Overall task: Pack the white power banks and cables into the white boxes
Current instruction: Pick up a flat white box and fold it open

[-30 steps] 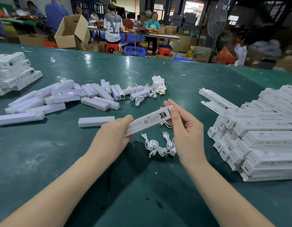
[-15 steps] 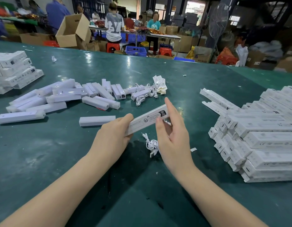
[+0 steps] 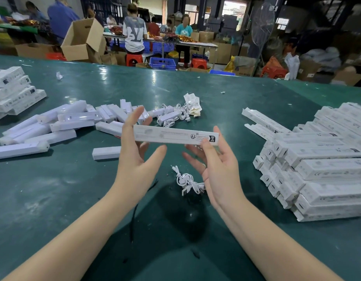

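Note:
A long white box [image 3: 171, 136] is held level above the green table [image 3: 54, 199]. My right hand [image 3: 220, 169] pinches its right end between thumb and index finger, palm turned up. My left hand [image 3: 135, 157] has straight fingers lying behind the box's left end, thumb spread away from it. Below the hands a coiled white cable [image 3: 186, 181] lies on the table. One white power bank [image 3: 105, 153] lies just left of my left hand. Several more power banks [image 3: 64, 123] are heaped at the left, and further cables [image 3: 175, 114] lie behind the box.
A big stack of white boxes [image 3: 327, 171] fills the right side, with two flat boxes [image 3: 263, 120] beside it. Another box stack [image 3: 11, 92] sits at the far left. People, cardboard cartons [image 3: 82, 40] and stools stand beyond the table's far edge.
The box has risen and turned from tilted to level. My left hand has let go of its end and opened behind it. My right hand has turned palm up.

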Action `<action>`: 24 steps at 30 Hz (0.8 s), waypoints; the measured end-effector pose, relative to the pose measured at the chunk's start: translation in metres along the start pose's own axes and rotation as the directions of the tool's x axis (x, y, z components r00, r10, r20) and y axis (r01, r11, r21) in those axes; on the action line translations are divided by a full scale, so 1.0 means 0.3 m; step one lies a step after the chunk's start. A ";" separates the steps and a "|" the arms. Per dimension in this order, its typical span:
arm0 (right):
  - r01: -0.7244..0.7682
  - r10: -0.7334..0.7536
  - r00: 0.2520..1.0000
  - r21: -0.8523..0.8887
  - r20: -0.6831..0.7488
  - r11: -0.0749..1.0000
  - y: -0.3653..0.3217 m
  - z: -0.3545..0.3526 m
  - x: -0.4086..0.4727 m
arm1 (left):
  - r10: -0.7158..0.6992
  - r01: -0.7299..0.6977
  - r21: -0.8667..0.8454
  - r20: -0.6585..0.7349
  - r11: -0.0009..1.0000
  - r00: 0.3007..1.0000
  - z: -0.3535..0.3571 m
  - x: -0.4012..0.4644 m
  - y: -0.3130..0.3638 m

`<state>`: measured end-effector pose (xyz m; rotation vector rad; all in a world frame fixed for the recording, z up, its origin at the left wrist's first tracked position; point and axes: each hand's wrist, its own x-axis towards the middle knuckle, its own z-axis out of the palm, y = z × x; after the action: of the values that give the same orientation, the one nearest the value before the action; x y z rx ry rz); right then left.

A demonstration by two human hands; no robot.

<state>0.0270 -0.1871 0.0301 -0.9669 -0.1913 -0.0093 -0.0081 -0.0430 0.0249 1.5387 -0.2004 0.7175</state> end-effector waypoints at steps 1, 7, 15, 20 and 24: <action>0.006 -0.006 1.000 0.014 -0.001 1.000 -0.011 -0.002 0.004 | 0.013 -0.013 0.009 0.030 1.000 0.999 0.007 -0.004 -0.002; -0.045 0.041 0.999 0.166 0.025 0.985 -0.069 -0.009 0.022 | -0.008 -0.011 0.131 0.143 0.991 0.990 0.042 -0.018 0.001; 0.326 -0.207 0.928 -0.410 0.308 0.852 -0.190 0.018 -0.020 | 0.032 -0.158 0.312 0.375 0.937 0.926 0.022 -0.024 -0.022; 0.620 -0.449 0.780 -0.636 0.436 0.460 -0.362 -0.046 -0.069 | 0.065 -0.198 0.339 0.365 0.920 0.929 0.003 -0.017 -0.047; 0.622 -0.583 0.658 -0.780 0.476 0.066 -0.512 -0.208 -0.132 | 0.097 -0.204 0.306 0.330 0.930 0.939 0.014 -0.016 -0.055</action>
<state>-0.0163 -0.3287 0.1146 -1.9871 -0.6922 -1.0405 -0.0018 -0.0465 0.0087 1.9810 -0.4564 0.6498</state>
